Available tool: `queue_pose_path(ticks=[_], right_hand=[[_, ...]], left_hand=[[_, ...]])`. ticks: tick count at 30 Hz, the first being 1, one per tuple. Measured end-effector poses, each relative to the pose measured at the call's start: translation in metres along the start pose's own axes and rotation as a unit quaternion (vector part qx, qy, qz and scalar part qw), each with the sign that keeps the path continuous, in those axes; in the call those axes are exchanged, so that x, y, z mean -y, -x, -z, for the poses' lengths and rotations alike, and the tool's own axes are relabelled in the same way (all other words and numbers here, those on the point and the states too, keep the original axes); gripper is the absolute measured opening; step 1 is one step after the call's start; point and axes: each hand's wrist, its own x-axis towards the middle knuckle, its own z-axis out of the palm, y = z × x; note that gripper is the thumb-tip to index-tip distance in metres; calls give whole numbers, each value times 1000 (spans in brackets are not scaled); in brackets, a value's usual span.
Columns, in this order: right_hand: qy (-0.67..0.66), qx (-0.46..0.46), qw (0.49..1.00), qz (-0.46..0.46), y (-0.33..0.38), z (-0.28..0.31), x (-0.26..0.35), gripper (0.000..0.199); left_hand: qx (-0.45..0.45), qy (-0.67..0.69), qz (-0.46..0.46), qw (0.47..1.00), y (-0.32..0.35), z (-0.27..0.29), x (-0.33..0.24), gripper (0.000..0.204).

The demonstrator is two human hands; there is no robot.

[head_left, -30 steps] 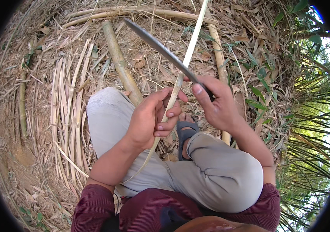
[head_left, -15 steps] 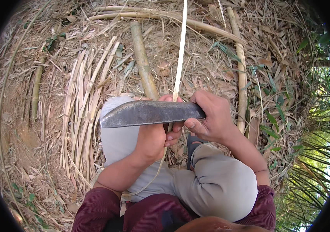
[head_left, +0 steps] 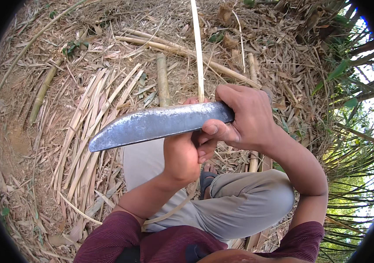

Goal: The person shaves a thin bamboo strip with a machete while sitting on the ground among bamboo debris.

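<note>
A broad dark machete lies crosswise in front of me, its tip pointing left. My right hand is closed round it at the right end, thumb pressed along the near edge; the handle is hidden in the grip. Beneath the blade, my left hand is closed on a long pale bamboo strip. The strip runs away from me past the blade's far edge, and its other end curves down near my lap. Where blade and strip meet is hidden by the blade.
Several split bamboo strips lie in a pile on the left. A bamboo pole rests ahead, with longer pieces across the back. Dry leaves and shavings cover the ground. Green plants stand at the right.
The machete has turned so more of its flat side shows, its tip reaching further left and lower. My right hand has risen slightly, and the whole view has shifted a little.
</note>
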Motion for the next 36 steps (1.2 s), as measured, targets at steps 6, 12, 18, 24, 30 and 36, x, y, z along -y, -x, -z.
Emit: queue_pose_path(ticks=[6,12,18,24,30,36], right_hand=[[150,-31,988,29,-1,42,32,74],[127,-5,992,23,20,24,24,73],[127,34,990,54,25,-13,16,74],[106,46,992,43,27,-24,3,80],[157,-1,986,61,29,-20,-2,83],[185,-47,977,95,24,-18,-6,81]], left_hand=[[13,-15,-94,995,13,-29,7,38],[75,25,-34,996,20,-4,29,34],[129,55,48,989,10,46,45,31],[150,103,99,978,2,50,44,19],[149,67,94,982,0,47,45,25],[131,56,106,984,1,40,40,29]])
